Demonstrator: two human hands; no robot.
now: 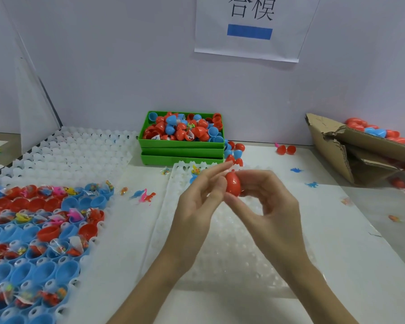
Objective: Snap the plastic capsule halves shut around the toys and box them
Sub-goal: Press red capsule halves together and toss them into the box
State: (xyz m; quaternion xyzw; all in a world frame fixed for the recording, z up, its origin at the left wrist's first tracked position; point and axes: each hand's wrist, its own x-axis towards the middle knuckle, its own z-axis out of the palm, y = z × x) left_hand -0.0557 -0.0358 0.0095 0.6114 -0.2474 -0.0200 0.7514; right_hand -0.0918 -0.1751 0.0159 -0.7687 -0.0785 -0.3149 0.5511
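Red plastic, egg-shaped and closed, the capsule sits between both our hands above the middle of the white tabletop. We curl our right hand round it, thumb and fingers pinching its right side. Our left hand touches its left side with the thumb and fingertips, the index finger stretched out straight above it. Below our hands lies a translucent white dimpled tray. At the left edge, another white tray carries rows of blue and red capsule halves, many holding small bagged toys. At the back edge stands a stack of green plastic bins, the top one heaped with loose red and blue halves. A torn cardboard box at the right back corner holds more capsules. Small plastic dinosaurs lie loose between the trays.
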